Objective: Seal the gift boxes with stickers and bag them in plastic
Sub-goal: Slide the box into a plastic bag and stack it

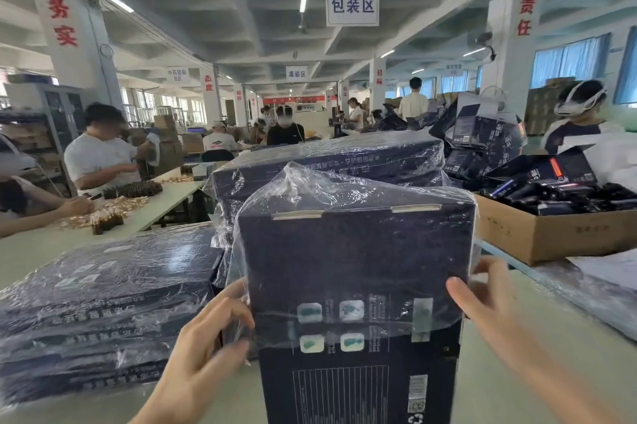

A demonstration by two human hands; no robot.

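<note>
Left hand (206,337) pinches plastic bag (310,189) hem; right hand (482,299) clasps gift box (355,389) right side, prob. hem too (blurred). Pull evenly, w/o tearing.

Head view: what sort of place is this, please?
Most likely a factory packing floor. The hanging sign reads 包装区, packing area; workers handle small goods at a long table; stacks of plastic-bagged dark boxes lie beside the gift box held in front.
</note>
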